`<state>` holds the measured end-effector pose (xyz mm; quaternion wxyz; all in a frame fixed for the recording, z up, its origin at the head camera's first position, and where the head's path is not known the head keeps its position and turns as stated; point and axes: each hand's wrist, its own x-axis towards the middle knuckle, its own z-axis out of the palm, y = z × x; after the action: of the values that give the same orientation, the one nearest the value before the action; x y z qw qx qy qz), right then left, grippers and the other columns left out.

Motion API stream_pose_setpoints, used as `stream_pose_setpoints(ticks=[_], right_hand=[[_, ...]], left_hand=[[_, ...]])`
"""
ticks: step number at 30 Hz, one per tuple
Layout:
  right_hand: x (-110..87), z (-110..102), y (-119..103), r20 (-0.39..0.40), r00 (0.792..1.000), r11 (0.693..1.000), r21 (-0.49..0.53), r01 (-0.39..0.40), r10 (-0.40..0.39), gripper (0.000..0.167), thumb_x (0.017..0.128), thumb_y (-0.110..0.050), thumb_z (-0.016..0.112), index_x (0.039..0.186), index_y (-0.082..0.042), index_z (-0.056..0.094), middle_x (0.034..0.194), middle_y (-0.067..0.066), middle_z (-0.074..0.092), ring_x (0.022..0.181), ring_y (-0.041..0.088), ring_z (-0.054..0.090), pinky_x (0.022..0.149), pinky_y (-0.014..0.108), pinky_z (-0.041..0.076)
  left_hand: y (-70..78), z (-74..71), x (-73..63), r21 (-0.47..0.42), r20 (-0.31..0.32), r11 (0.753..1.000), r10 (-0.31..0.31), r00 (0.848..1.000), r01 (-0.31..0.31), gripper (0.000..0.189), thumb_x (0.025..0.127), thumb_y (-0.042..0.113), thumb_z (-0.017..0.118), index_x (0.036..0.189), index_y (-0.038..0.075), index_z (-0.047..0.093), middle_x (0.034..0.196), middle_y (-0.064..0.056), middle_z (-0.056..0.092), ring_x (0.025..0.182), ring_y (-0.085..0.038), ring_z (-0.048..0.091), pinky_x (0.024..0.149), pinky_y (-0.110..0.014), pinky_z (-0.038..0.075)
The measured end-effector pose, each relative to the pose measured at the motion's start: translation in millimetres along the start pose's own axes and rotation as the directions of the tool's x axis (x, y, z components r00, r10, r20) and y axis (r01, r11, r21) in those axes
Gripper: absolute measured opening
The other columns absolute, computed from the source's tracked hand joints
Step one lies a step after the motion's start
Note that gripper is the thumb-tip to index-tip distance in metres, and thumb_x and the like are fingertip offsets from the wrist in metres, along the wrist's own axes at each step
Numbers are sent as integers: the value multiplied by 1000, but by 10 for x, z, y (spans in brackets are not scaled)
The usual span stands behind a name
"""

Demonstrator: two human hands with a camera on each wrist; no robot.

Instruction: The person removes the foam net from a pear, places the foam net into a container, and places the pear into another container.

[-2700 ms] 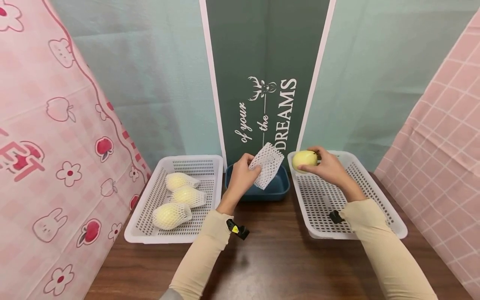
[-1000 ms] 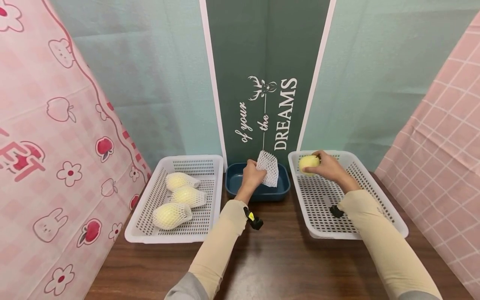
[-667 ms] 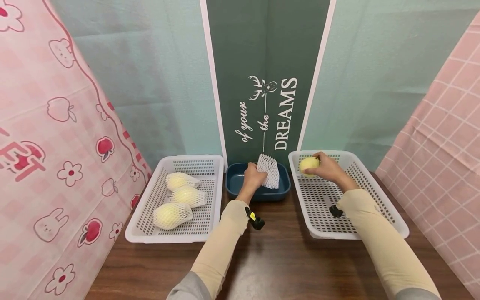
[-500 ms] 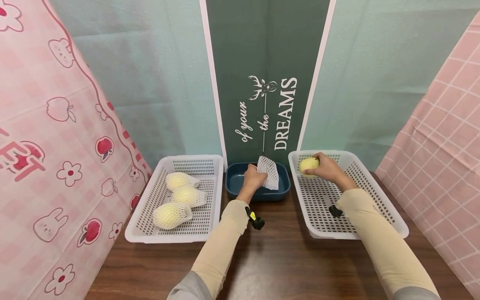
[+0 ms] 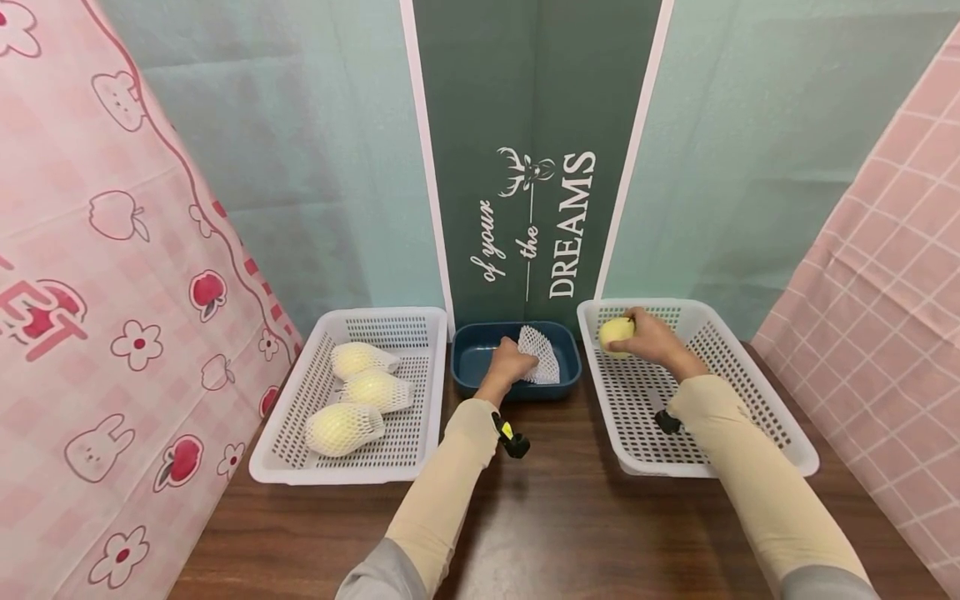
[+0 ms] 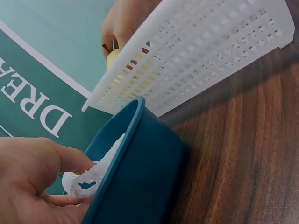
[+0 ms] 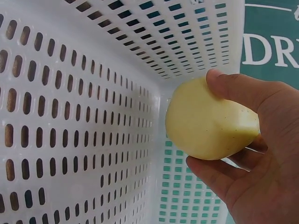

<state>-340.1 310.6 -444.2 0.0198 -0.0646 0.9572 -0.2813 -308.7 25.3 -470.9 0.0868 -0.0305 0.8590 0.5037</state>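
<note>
My left hand [image 5: 512,367] pinches a white foam fruit net [image 5: 538,354] between thumb and fingers, down inside the blue tub [image 5: 468,379]. In the left wrist view the net [image 6: 93,177] looks crumpled and partly hidden by the tub wall. My right hand [image 5: 651,337] grips a yellow-green pear [image 5: 617,335] at the far left corner of the right white basket [image 5: 611,433]. The right wrist view shows the bare pear [image 7: 205,121] held between thumb and fingers, beside the basket's perforated walls. I cannot tell whether it touches the basket.
On the left stands another white basket [image 5: 337,479] with several pears, each in a foam net, such as the front pear [image 5: 341,429]. Everything stands on a dark wooden table [image 5: 540,525]. Pink cloths hang at both sides, and a green cloth [image 5: 532,83] hangs behind.
My left hand has moved right and down, bringing the net from above the blue tub into it. The right hand has lowered the pear slightly into the right basket's corner.
</note>
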Motion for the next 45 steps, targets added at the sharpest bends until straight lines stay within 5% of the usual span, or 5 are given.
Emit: stream_pose_setpoints(ticks=[10, 17, 26, 37, 45], right_hand=[[53, 97, 64, 3, 1000, 999, -33, 19, -19, 82, 90, -32, 83, 145, 15, 43, 123, 33, 62, 102, 38, 60, 88, 49, 50], [65, 153, 69, 8, 1000, 999, -47, 25, -25, 86, 88, -32, 84, 146, 17, 44, 123, 34, 64, 101, 38, 62, 89, 52, 52], [88, 213, 70, 37, 999, 998, -57, 24, -22, 85, 88, -31, 86, 146, 14, 43, 125, 33, 63, 104, 38, 62, 91, 52, 51], [65, 223, 46, 60, 998, 994, -108, 32, -26, 81, 86, -27, 86, 143, 13, 44, 123, 33, 63, 104, 41, 63, 94, 56, 51], [105, 232, 27, 74, 997, 994, -103, 30, -22, 77, 89, -27, 83, 143, 13, 45, 124, 32, 63, 105, 40, 62, 93, 55, 51]], left_hand=[[3, 10, 13, -4, 52, 1000, -23, 998, 23, 82, 98, 16, 67, 163, -9, 23, 161, -30, 43, 144, -40, 51, 113, -52, 49], [15, 44, 31, 80, 93, 996, -43, 995, 35, 85, 98, 17, 69, 163, -10, 22, 165, -29, 39, 151, -39, 44, 122, -48, 42], [58, 27, -5, 136, 95, 988, -81, 992, 68, 92, 98, 16, 68, 166, -8, 10, 163, -30, 42, 145, -37, 51, 116, -47, 47], [25, 45, 91, 190, 144, 977, -125, 982, 96, 78, 102, 27, 60, 166, -3, 25, 167, -21, 39, 139, -30, 50, 115, -42, 45], [-23, 71, 220, 210, 143, 973, -124, 982, 92, 57, 103, 27, 62, 149, -4, 51, 133, -16, 58, 107, -27, 53, 91, -41, 46]])
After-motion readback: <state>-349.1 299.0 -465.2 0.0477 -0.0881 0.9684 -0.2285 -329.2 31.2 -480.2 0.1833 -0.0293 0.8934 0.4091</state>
